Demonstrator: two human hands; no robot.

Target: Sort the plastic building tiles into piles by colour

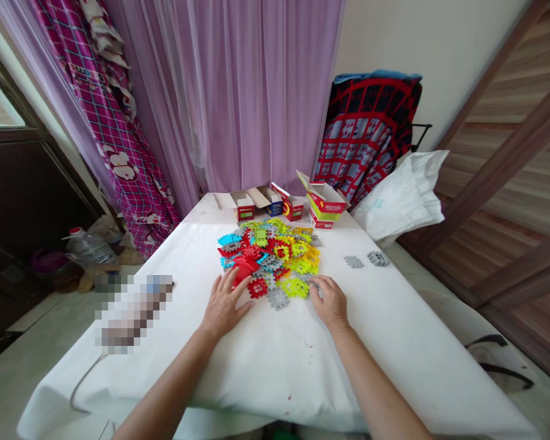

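A heap of interlocking plastic tiles (296, 287) in red, yellow-green, grey and blue lies mid-table. At its left front edge, my left hand (224, 308) is open, palm down with fingers stretched out, the fingertips on or close to the red tiles (245, 264). My right hand (331, 302) is at the right front edge, its fingers curled around a grey interlocking tile (319, 289), which they partly hide. A loose grey tile (278, 299) lies flat at the front of the heap, between both hands.
On the white-covered table (266, 366), a flat grey tile (354, 261) and an assembled grey cube (377, 259) lie to the right. Open small boxes (293, 209) and a larger red-green box (323, 211) line the back. A blurred-out object (132, 315) with a cord is at left.
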